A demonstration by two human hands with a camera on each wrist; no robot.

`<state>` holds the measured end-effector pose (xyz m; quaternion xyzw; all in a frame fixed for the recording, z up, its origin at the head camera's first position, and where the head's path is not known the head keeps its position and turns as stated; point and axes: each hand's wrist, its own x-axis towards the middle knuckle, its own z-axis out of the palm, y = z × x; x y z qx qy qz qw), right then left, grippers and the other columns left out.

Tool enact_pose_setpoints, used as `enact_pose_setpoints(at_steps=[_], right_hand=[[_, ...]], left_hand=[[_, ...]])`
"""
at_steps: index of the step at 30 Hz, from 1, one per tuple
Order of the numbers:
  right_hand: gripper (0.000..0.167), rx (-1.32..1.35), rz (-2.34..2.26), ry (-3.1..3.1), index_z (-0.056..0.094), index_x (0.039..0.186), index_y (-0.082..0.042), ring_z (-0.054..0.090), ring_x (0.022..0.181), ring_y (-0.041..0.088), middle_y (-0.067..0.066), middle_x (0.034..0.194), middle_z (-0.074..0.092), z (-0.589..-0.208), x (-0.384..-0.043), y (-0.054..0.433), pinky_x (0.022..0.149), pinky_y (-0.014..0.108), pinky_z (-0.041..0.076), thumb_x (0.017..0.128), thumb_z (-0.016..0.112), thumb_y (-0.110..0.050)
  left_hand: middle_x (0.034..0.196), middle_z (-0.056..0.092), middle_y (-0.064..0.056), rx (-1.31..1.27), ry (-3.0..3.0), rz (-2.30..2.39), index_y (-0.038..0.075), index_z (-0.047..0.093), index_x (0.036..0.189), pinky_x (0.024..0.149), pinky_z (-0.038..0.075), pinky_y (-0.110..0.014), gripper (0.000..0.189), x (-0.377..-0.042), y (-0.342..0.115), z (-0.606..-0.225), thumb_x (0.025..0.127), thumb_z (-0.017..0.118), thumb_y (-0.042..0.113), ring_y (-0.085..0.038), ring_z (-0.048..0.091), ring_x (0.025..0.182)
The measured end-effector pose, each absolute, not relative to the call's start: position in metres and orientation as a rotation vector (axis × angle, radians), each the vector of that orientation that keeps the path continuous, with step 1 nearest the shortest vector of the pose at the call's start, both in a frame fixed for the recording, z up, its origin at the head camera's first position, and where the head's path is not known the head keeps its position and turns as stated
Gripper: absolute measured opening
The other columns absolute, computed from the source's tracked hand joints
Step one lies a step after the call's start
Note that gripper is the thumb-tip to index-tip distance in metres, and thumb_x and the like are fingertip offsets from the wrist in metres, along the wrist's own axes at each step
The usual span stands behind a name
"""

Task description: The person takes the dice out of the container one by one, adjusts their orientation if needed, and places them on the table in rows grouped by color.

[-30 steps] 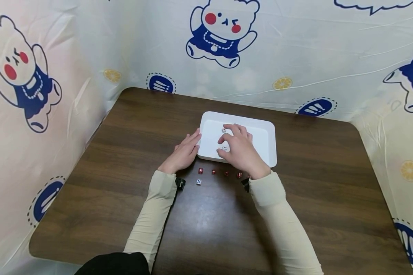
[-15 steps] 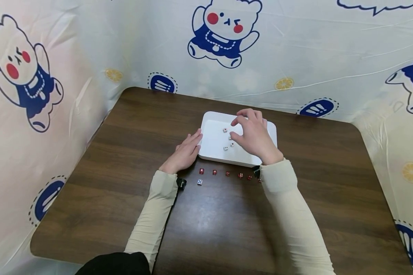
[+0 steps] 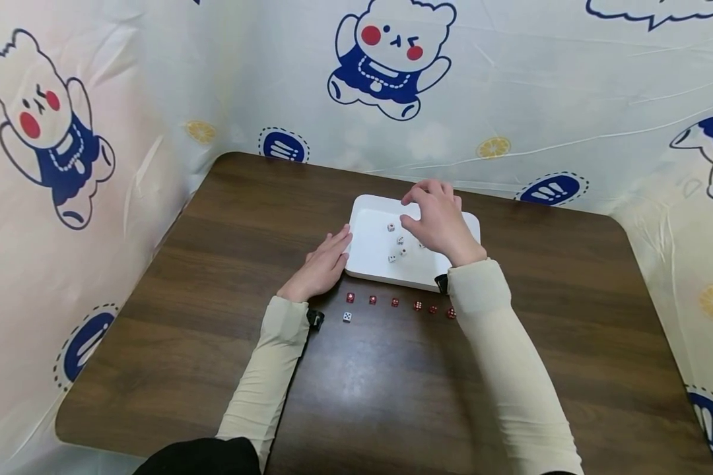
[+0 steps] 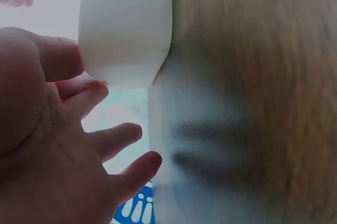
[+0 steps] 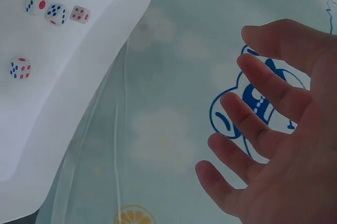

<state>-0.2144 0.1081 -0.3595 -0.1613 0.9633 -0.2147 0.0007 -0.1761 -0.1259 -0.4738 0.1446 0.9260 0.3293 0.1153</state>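
A white tray (image 3: 365,254) lies on the brown table. My left hand (image 3: 317,269) rests against its left side; in the left wrist view that hand (image 4: 68,124) touches the tray wall (image 4: 126,29) with thumb and a finger, the other fingers spread. Over the tray's right part hovers my right hand (image 3: 442,224), fingers loosely bent around nothing. Several white dice (image 3: 400,240) sit inside the tray, one partly hidden by the right hand. The right wrist view has dice (image 5: 56,14) with red and blue pips, and the hand (image 5: 284,129) apart from them.
In front of the tray runs a row of several red dice (image 3: 395,302), the rightmost near the right sleeve. One white die (image 3: 347,317) sits below the row's left end. A printed curtain (image 3: 309,86) borders the table (image 3: 214,264) at the back and sides.
My right hand has moved from the tray's middle toward its back right, uncovering several white dice in the tray and the right end of the red row. The left hand stays at the tray's side.
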Motion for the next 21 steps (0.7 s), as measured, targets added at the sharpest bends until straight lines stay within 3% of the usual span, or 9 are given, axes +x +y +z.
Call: enact_pose_setpoints(at_steps=[21], right_hand=[[0.032, -0.312, -0.612, 2.863, 0.061, 0.12, -0.011, 0.033, 0.124, 0.036, 0.017, 0.138, 0.043, -0.402, -0.252, 0.101, 0.103, 0.054, 0.03, 0.091, 0.065, -0.023]], left_hand=[[0.164, 0.006, 0.004, 0.407, 2.767, 0.9, 0.013, 0.023, 0.154, 0.113, 0.016, -0.065, 0.054, -0.174, -0.118, -0.473, 0.105, 0.035, 0.029, -0.032, 0.005, 0.151]])
